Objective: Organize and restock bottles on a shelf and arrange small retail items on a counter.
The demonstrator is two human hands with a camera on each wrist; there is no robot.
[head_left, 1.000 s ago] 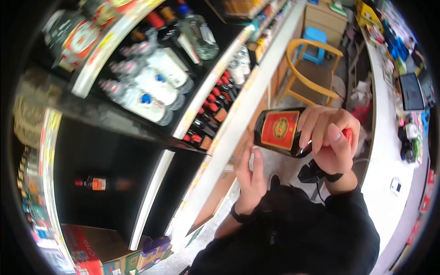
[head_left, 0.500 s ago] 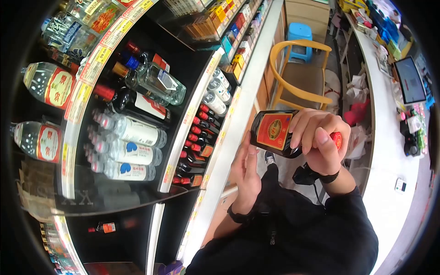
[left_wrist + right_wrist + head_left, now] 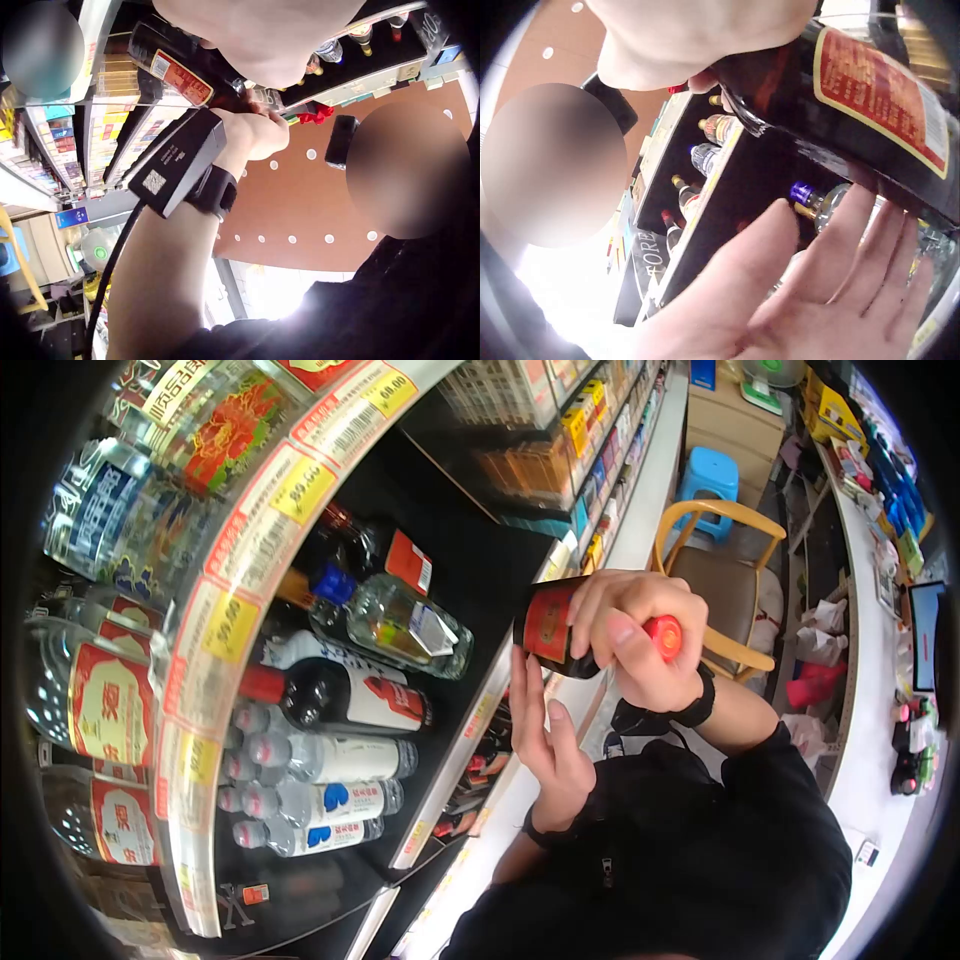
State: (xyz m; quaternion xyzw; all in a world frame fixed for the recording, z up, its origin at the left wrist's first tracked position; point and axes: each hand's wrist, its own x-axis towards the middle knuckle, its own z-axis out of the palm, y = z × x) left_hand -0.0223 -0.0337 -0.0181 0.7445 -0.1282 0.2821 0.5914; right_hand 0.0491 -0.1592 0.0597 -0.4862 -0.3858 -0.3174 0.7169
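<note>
A dark liquor bottle [image 3: 550, 622] with a gold-edged red label is held tilted in front of the person's chest. My right hand [image 3: 640, 630] grips it round the neck and shoulder, and the red cap [image 3: 664, 638] shows beside the thumb. The straight fingers of my left hand [image 3: 555, 760] reach up to the base end. In the right wrist view, the left hand [image 3: 840, 285] spreads its fingers under the bottle [image 3: 885, 105], fingertips at its lower side. The left wrist view shows the bottle [image 3: 176, 71] from its label side, its neck hidden partly by the right hand [image 3: 259, 135].
Shelves on the left carry clear bottles [image 3: 345, 800], a dark wine bottle [image 3: 370, 700] and large glass jugs [image 3: 110, 700] behind a curved price strip [image 3: 230, 620]. Cigarette-like packs [image 3: 600, 420] stack farther back. A wooden chair [image 3: 725, 580], blue stool [image 3: 710, 480] and white counter [image 3: 850, 760] stand right.
The head view has come closer to the shelf bottles. Both hands and the bottle have shifted left in it, and the bottle has turned so its cap faces the camera more.
</note>
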